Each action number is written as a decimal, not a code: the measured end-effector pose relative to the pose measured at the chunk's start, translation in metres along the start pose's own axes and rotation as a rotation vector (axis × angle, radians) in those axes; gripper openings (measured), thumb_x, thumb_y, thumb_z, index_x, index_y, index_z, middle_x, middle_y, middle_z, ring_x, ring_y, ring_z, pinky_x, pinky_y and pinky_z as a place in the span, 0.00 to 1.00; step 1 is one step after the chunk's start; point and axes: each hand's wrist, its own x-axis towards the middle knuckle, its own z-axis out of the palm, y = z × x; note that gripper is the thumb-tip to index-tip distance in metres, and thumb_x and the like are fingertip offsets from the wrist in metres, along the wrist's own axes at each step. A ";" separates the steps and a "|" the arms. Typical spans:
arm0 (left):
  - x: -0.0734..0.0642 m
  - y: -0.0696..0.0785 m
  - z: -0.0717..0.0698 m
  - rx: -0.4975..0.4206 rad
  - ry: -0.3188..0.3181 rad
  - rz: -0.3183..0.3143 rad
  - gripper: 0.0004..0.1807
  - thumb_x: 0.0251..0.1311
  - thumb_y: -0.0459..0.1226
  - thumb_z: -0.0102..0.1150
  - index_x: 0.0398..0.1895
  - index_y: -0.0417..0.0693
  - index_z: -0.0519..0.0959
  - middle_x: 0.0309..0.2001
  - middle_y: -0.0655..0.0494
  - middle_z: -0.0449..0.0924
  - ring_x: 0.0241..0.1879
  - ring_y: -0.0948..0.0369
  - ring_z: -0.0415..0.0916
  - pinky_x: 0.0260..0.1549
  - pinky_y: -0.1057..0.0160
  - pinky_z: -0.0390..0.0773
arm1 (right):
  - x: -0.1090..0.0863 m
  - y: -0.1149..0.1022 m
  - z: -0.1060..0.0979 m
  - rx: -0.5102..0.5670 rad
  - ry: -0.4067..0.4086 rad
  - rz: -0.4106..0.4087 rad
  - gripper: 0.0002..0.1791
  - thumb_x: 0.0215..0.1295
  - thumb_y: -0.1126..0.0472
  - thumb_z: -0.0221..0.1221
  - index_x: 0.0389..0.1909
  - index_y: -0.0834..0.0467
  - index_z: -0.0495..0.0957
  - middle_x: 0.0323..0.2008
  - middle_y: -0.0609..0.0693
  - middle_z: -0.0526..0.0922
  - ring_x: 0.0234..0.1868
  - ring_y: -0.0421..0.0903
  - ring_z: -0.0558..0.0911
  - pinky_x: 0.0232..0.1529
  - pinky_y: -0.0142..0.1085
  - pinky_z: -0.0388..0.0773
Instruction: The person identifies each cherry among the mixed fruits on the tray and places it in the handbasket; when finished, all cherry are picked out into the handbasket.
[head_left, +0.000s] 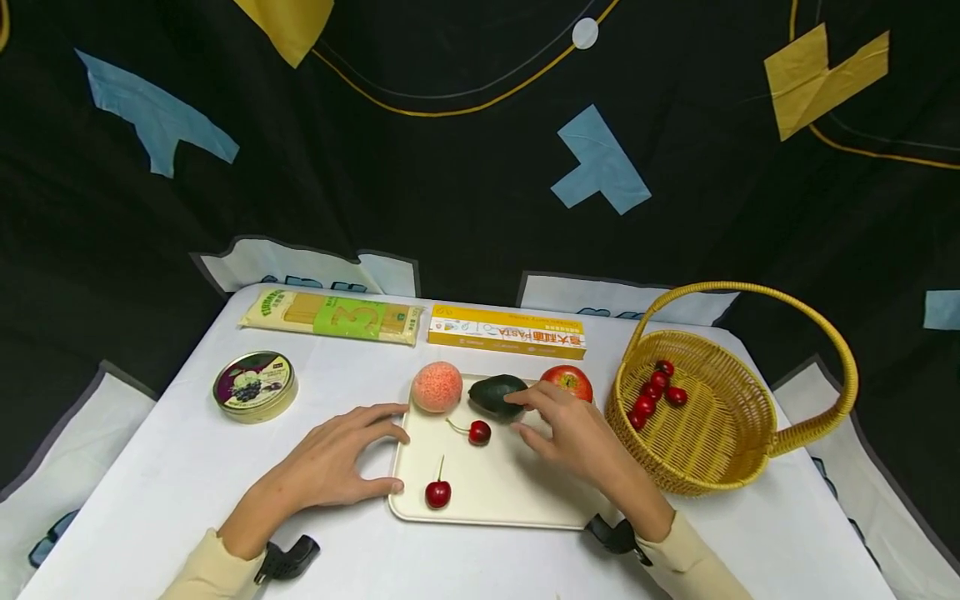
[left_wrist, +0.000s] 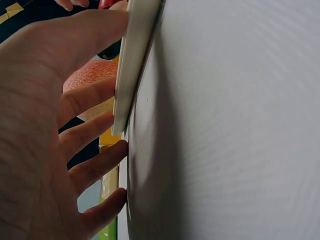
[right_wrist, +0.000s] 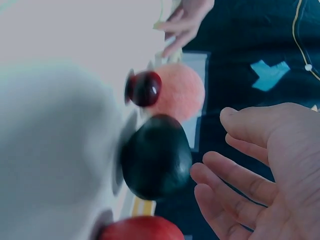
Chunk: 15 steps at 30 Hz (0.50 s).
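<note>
A cream tray (head_left: 517, 500) lies on the table, carrying a pink peach (head_left: 437, 387), a dark green avocado (head_left: 495, 395), a red apple (head_left: 567, 382) and two cherries, one (head_left: 479, 432) below the avocado and another (head_left: 438, 493) near the front left. My left hand (head_left: 333, 458) rests at the tray's left edge, fingers spread and fingertips against the rim in the left wrist view. Over the tray, my right hand (head_left: 566, 429) reaches to the avocado's right end, thumb and fingers apart. In the right wrist view its fingertips are right beside the avocado (right_wrist: 157, 157), not wrapped round it.
At the right stands a wicker basket (head_left: 750, 467) with a tall handle and several cherries (head_left: 645, 405) inside. Along the back lie a bag of noodles (head_left: 330, 317) and a pasta box (head_left: 506, 332). A round tin (head_left: 255, 387) sits on the left.
</note>
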 end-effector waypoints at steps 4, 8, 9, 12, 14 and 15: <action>0.000 0.001 0.000 -0.008 -0.007 -0.004 0.28 0.55 0.65 0.77 0.56 0.69 0.84 0.77 0.61 0.71 0.74 0.48 0.72 0.66 0.33 0.75 | -0.001 -0.004 0.010 0.029 -0.021 -0.041 0.20 0.67 0.56 0.75 0.59 0.51 0.86 0.53 0.48 0.87 0.47 0.46 0.90 0.45 0.40 0.89; -0.001 0.001 -0.001 -0.006 -0.014 -0.007 0.28 0.55 0.65 0.76 0.56 0.70 0.84 0.77 0.60 0.71 0.74 0.47 0.72 0.65 0.33 0.75 | -0.002 -0.009 0.020 0.045 -0.056 -0.076 0.19 0.68 0.56 0.75 0.58 0.51 0.86 0.54 0.46 0.87 0.47 0.46 0.89 0.44 0.39 0.88; -0.001 0.002 -0.001 -0.005 -0.013 -0.006 0.28 0.55 0.65 0.76 0.56 0.70 0.84 0.77 0.60 0.71 0.73 0.47 0.72 0.65 0.33 0.75 | -0.002 -0.010 0.022 0.041 -0.067 -0.083 0.19 0.68 0.56 0.74 0.58 0.51 0.86 0.55 0.46 0.87 0.47 0.46 0.89 0.43 0.39 0.88; -0.001 0.002 -0.001 -0.001 -0.008 -0.005 0.28 0.55 0.65 0.76 0.56 0.70 0.84 0.77 0.60 0.71 0.73 0.47 0.73 0.64 0.33 0.76 | -0.002 -0.014 0.026 0.021 -0.097 -0.099 0.19 0.68 0.55 0.74 0.58 0.50 0.85 0.57 0.46 0.87 0.48 0.45 0.89 0.45 0.39 0.88; -0.001 0.001 -0.001 0.001 -0.004 -0.006 0.28 0.55 0.64 0.77 0.56 0.69 0.84 0.77 0.60 0.71 0.73 0.48 0.73 0.64 0.34 0.76 | -0.001 -0.015 0.029 0.003 -0.124 -0.102 0.19 0.69 0.54 0.73 0.59 0.49 0.85 0.59 0.45 0.86 0.53 0.44 0.88 0.50 0.40 0.88; -0.001 0.001 -0.001 0.001 -0.002 -0.006 0.28 0.54 0.64 0.77 0.56 0.69 0.84 0.77 0.60 0.71 0.73 0.48 0.73 0.64 0.34 0.76 | -0.002 -0.016 0.031 -0.002 -0.138 -0.101 0.19 0.69 0.54 0.73 0.60 0.48 0.85 0.60 0.45 0.85 0.56 0.44 0.87 0.53 0.41 0.87</action>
